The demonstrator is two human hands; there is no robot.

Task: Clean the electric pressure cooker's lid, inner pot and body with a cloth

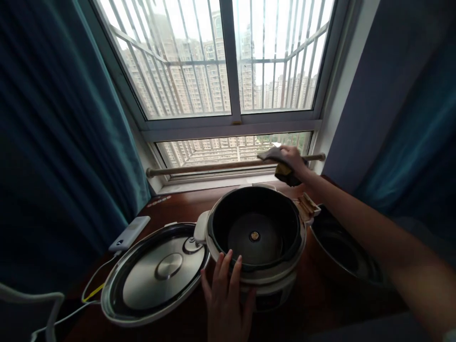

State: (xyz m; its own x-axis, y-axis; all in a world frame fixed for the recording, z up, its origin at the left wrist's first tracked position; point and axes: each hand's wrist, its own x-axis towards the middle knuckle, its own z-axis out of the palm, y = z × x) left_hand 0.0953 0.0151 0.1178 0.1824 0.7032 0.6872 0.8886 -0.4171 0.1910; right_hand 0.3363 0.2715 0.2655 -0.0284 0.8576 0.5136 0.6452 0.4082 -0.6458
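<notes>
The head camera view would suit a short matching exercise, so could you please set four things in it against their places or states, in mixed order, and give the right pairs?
Things
1. Lid
2. Cooker
3. Cloth
4. Dark pan

Places and states
A. To the right of the cooker
B. Held in the right hand
C. To the left of the cooker, with a shiny metal face showing
D. Open at the top, with the left hand at its near side

Right pairs: 1-C, 2-D, 3-B, 4-A
</notes>
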